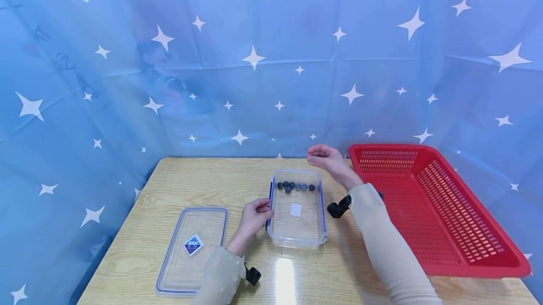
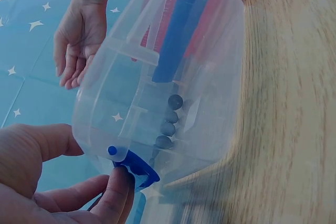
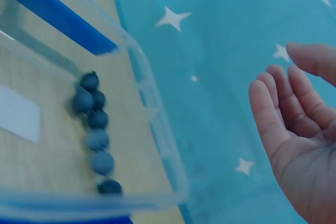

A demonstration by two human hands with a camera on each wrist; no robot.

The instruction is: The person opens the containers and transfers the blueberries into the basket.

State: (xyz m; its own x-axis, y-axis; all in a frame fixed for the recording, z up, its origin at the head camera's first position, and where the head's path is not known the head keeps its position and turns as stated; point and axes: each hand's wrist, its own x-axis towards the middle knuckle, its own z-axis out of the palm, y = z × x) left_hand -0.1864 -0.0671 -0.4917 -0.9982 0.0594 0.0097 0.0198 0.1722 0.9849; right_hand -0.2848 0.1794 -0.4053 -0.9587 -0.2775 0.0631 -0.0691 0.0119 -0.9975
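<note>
A clear plastic food container with blue side latches stands on the table. Several blueberries lie in it near its far end, beside a small white label nearer the middle. My left hand grips the container's left side, with fingers at a blue latch. Beyond the container's far right corner, my right hand is raised; in the right wrist view its palm shows bare, fingers gently bent. The container's lid, edged in blue, lies flat at the left.
At the right stands a large red plastic basket with slotted walls. A small dark round thing shows inside it, partly behind my right sleeve. A blue star-patterned curtain hangs behind the wooden table.
</note>
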